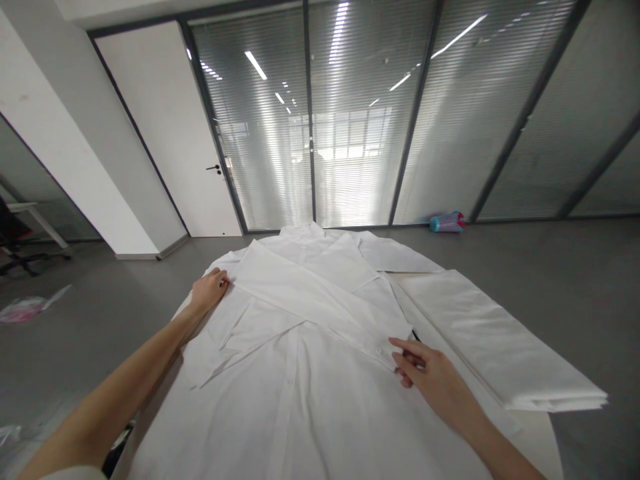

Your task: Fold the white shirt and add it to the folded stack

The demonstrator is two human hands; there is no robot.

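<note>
A white button-up shirt [270, 387] lies spread over a round-edged table [543, 443], collar at the far end. Its long sleeves are folded across the body and cross over each other. The top sleeve [320, 300] runs from upper left to a buttoned cuff at lower right. My left hand [211, 289] is closed at the shirt's left edge, fingers curled on the cloth by the shoulder fold. At the cuff, my right hand [425, 370] has its fingers loosely bent and apart, the fingertips over the cuff's edge.
A folded stack of white cloth [495, 340] lies on the right side, jutting past the table edge. Beyond are a glass partition with blinds [350, 133] and a white door [165, 120]. A blue and pink basket [447, 223] and a plastic bag [25, 309] are on the floor.
</note>
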